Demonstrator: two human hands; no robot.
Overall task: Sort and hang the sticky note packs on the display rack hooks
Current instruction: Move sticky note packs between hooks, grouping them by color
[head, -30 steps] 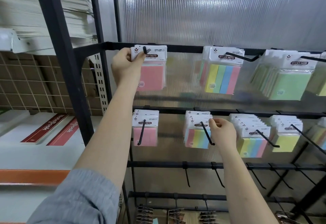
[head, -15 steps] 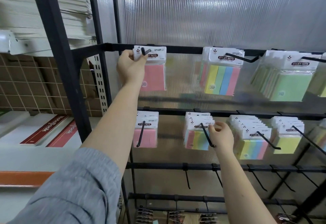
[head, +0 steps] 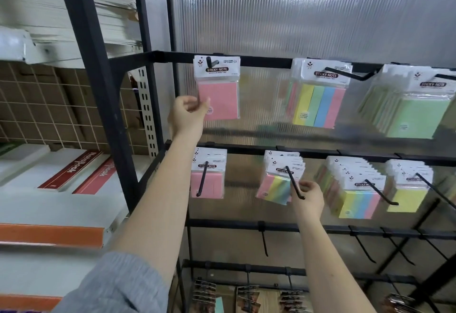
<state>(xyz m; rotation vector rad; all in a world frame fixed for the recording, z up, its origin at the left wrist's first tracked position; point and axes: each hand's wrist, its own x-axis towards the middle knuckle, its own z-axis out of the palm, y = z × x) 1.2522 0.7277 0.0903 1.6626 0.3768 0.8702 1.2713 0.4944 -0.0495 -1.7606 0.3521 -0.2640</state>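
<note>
Packs (head: 278, 179) on rack hooks (head: 294, 185)

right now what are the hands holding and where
Left hand pinches the pink pack at its lower left edge. Right hand grips the rainbow pack by its right side.

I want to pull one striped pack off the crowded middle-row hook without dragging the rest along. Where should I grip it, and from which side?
Pinch the front striped pack by its free lower corner, coming from the front, then slide it along the hook toward the upturned tip. The white header is threaded on the hook.
</note>
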